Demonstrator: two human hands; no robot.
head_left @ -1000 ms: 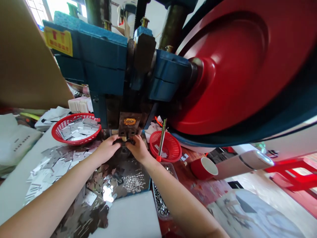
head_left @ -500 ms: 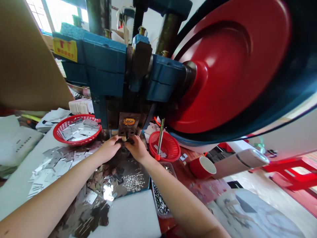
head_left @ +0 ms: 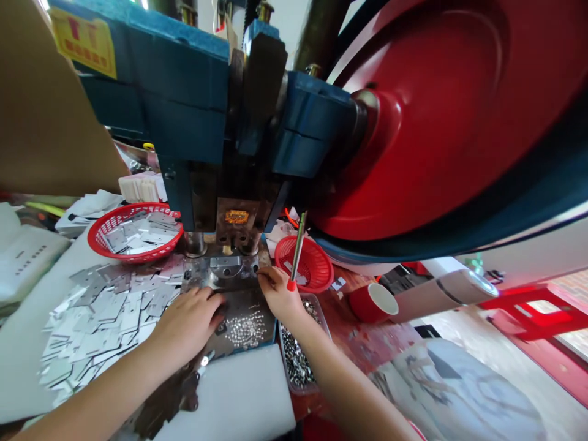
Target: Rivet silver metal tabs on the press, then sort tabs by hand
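1. The right hand point(head_left: 279, 293) sits at frame centre, at the right edge of the press bed point(head_left: 202, 278). Its grip is together: the fingertips point(head_left: 263, 278) are pinched at the bed's edge. Whether they hold anything cannot be told.
2. The left hand point(head_left: 188, 318) lies palm down, left of centre, with bent fingers touching the dark plate in front of the bed. Whether its grip is clamped on anything cannot be told.
3. A small metal plate point(head_left: 225, 262) lies flat on the bed, directly under the ram of the blue press point(head_left: 184, 110), between and above the two hands and apart from both.
4. A heap of small shiny studs point(head_left: 245, 327) lies between the two wrists. A clear tray point(head_left: 296, 364) with more studs sits just right of it, beside the right forearm.
5. Loose plates point(head_left: 101, 312) are spread over the counter point(head_left: 22, 361) at left. A red basket point(head_left: 135, 231) above them holds more.
6. A smaller red basket point(head_left: 307, 264) stands right of the bed. A rod with a red tip point(head_left: 297, 248) slants in front of it, just beside the right hand.
7. A red cup point(head_left: 374, 302) lies on its side further right.
8. A large red flywheel point(head_left: 436, 122) fills the upper right. A white foam block point(head_left: 243, 398) lies at bottom centre.
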